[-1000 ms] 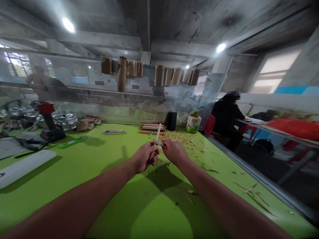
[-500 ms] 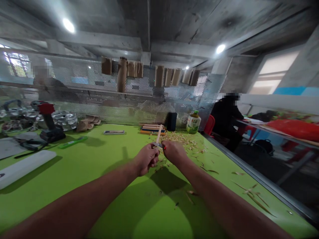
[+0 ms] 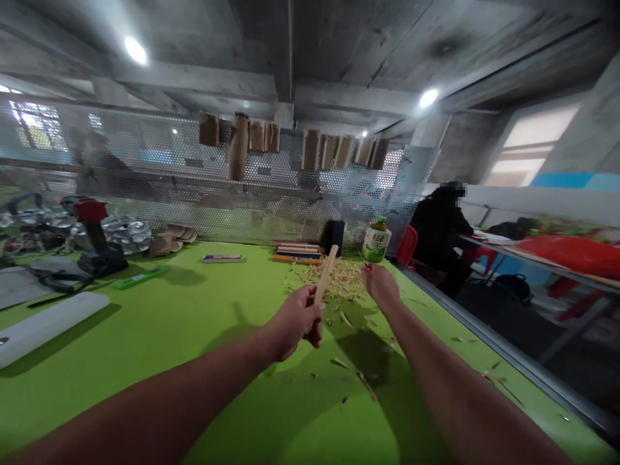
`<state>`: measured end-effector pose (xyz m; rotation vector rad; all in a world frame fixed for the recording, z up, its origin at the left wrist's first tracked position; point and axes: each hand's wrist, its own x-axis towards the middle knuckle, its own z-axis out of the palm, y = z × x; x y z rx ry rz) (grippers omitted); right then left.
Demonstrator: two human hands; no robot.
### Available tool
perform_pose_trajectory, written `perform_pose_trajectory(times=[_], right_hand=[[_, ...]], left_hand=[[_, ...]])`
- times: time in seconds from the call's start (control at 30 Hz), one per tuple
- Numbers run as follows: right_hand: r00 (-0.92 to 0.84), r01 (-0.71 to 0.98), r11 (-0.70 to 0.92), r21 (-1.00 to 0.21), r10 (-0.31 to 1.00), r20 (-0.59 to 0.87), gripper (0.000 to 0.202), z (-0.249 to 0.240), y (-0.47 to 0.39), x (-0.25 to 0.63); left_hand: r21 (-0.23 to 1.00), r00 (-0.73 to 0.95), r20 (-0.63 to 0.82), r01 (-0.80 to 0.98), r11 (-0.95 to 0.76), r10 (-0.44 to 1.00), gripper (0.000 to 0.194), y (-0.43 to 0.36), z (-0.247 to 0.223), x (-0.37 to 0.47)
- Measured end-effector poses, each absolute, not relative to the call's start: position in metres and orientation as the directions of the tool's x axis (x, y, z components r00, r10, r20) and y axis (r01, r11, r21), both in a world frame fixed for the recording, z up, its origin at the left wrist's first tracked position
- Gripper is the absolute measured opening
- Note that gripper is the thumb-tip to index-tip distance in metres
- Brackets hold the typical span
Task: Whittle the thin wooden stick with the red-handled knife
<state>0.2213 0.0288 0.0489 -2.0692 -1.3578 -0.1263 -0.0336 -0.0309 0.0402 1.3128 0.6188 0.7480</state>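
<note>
My left hand (image 3: pixel 299 323) is closed round the lower end of a pale wooden strip (image 3: pixel 327 272), whose upper end points up and away. To the right, my right hand (image 3: pixel 382 287) is closed on a small knife (image 3: pixel 367 264); only a bit of its blade and a red part show in front of the bottle. The knife and the strip are apart. Thin wood shavings (image 3: pixel 346 279) lie on the green table (image 3: pixel 217 387) beneath and between both hands.
Behind the hands are stacked strips (image 3: pixel 296 252), a black block (image 3: pixel 334 236) and a green-capped bottle (image 3: pixel 376 241). A cordless drill (image 3: pixel 97 236), a green tool (image 3: pixel 143 276) and a white bar (image 3: pixel 53 326) lie left. A person (image 3: pixel 443 226) sits at right.
My right hand has moved right with the knife, away from the strip. My left hand has come slightly nearer and to the right, still holding the strip.
</note>
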Motion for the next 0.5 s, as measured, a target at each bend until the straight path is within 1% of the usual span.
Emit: perform_pose_trajectory(times=[0.03,0.07,0.1,0.13,0.17,0.23,0.3,0.4,0.5], right_hand=[[0.481,0.812,-0.218,-0.541,0.776,0.409,0.026,0.048,0.029,0.223],[0.496,0.749,-0.150,-0.646,0.773,0.396,0.025,0.048,0.029,0.220],[0.492,0.649,-0.050,-0.759,0.788,0.370,0.024,0.047,0.028,0.214],[0.460,0.516,0.059,-0.855,0.822,0.335,0.024,0.047,0.026,0.205],[0.400,0.370,0.150,-0.917,0.865,0.303,0.027,0.047,0.025,0.195],[0.252,0.116,0.242,-0.963,0.931,0.264,0.034,0.047,0.020,0.175],[0.147,-0.043,0.263,-0.964,0.956,0.254,0.039,0.047,0.015,0.161],[0.086,-0.163,0.259,-0.952,0.965,0.248,0.039,0.048,0.009,0.152],[0.067,-0.202,0.217,-0.955,0.976,0.207,0.039,0.048,0.007,0.152]], left_hand=[[0.991,0.593,0.017,-0.116,0.065,0.805,0.036,-0.030,0.041,-0.033],[0.995,0.566,0.015,-0.092,0.045,0.824,0.036,-0.029,0.042,-0.033],[0.997,0.547,0.011,-0.067,0.030,0.837,0.036,-0.027,0.043,-0.033],[0.999,0.534,0.007,-0.045,0.020,0.846,0.037,-0.026,0.043,-0.034],[0.999,0.526,0.004,-0.030,0.014,0.850,0.038,-0.026,0.044,-0.034],[1.000,0.525,0.009,-0.023,0.004,0.851,0.038,-0.026,0.042,-0.034],[1.000,0.526,0.021,-0.012,-0.017,0.850,0.036,-0.027,0.040,-0.033],[0.998,0.521,0.032,0.030,-0.056,0.853,0.031,-0.028,0.038,-0.031],[0.998,0.529,0.046,0.014,-0.062,0.848,0.028,-0.026,0.036,-0.030]])
